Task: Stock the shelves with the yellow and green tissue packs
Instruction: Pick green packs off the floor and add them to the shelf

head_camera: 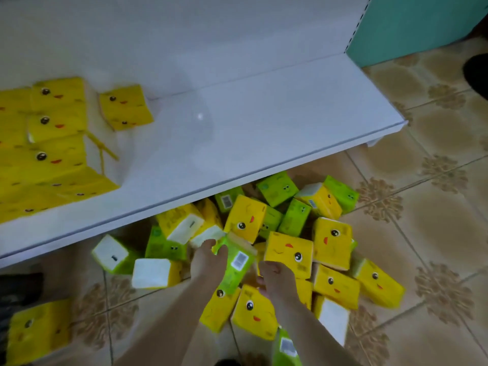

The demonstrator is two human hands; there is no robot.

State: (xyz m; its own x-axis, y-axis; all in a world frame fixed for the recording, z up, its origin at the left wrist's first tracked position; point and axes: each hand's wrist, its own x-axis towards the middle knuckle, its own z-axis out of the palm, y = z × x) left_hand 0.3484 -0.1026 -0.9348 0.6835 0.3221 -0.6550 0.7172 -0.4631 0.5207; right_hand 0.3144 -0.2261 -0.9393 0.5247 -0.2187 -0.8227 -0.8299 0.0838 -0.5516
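A heap of yellow tissue packs (289, 253) and green tissue packs (277, 188) lies on the tiled floor below the white shelf (264, 128). My left hand (208, 261) grips a green pack (236, 262) with a barcode label, raised slightly over the heap. My right hand (274, 280) reaches down into the heap beside that pack, fingers curled against the yellow packs; what it holds is hidden. Several yellow packs (56, 128) stand in rows on the left end of the shelf, with one loose yellow pack (125, 107) beside them.
A lone yellow pack (39, 331) lies on the floor at lower left. A green pack (286, 348) sits near my right forearm. A teal panel (412, 25) closes the shelf's right end. A dark shoe (478, 75) shows at the right edge.
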